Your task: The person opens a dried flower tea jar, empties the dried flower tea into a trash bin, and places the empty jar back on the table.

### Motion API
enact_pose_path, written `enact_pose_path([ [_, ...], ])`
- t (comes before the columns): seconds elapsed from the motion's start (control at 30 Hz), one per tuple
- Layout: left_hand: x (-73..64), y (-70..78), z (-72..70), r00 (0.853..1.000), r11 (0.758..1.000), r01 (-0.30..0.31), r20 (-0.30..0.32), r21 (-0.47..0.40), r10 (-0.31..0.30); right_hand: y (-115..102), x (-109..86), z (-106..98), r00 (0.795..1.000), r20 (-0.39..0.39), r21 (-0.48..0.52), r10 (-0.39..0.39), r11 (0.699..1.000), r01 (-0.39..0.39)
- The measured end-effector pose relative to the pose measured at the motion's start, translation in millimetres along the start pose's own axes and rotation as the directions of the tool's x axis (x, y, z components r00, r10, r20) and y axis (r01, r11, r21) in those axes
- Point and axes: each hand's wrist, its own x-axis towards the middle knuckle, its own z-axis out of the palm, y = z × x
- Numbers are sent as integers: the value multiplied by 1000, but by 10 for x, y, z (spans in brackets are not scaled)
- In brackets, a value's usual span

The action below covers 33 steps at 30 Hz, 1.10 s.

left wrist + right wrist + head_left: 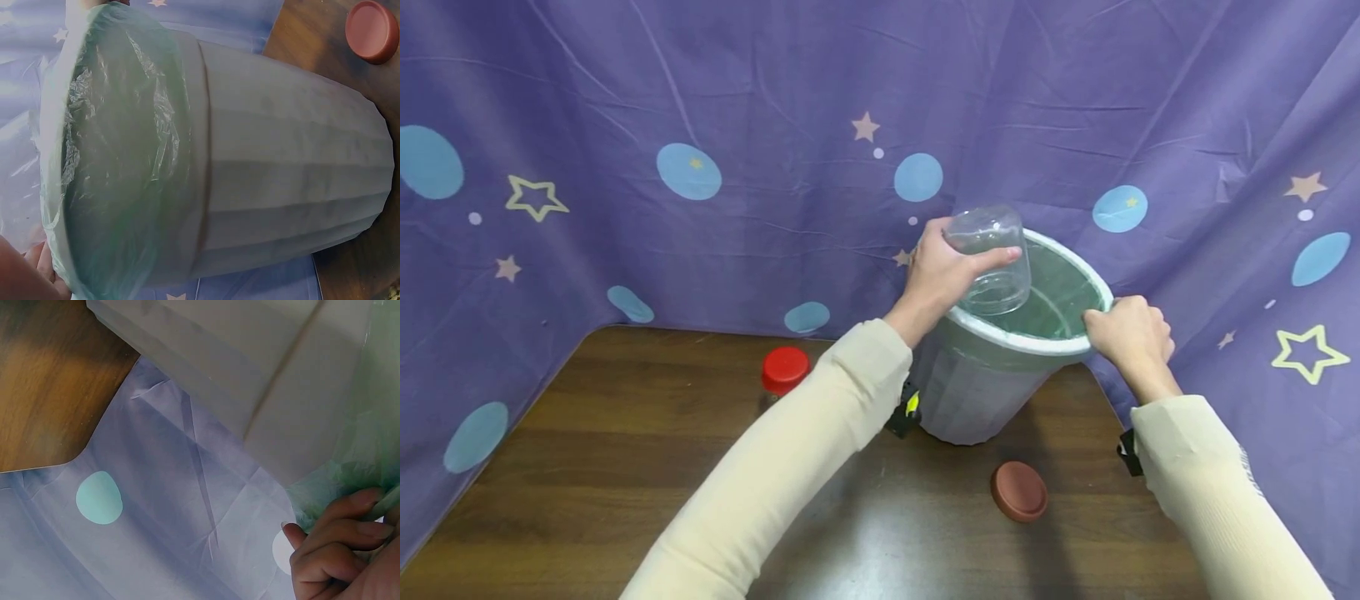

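In the head view my left hand (938, 271) grips a clear, see-through jar (988, 223), which is tilted over the mouth of a grey trash bin (973, 387). No contents show inside the jar. My right hand (1135, 335) grips the bin's rim on the right side, its fingers curled over the edge; the right wrist view has these fingers (331, 559) on the green plastic bag (375, 444). That thin liner folds out over the rim. From the left wrist, the ribbed side of the bin (287, 150) fills most of the view.
A round reddish-brown lid (1019, 492) lies on the wooden table (880, 533) in front of the bin. Left of the bin stands a container with a red lid (786, 367), partly hidden by my left sleeve. A purple patterned curtain (775, 208) hangs behind the table.
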Motion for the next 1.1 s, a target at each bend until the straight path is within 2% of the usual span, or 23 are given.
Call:
enact_pose_path([
  [0.27,-5,-1,-56,1000,1000,-7,-22,-17,6,2,-2,3,1000,-11,8,-6,1000,6],
  [0.57,-17,-60,-159,999,999,-41,13,-11,41,3,-1,-1,1000,-5,11,-1,1000,1],
  [0.87,-17,-163,-312,996,992,-89,16,-91,91,11,-5,3,1000,-5,15,-3,1000,3],
  [1.1,-6,-216,-395,989,976,-139,35,-165,147,4,-12,11,1000,-8,16,-3,1000,3],
])
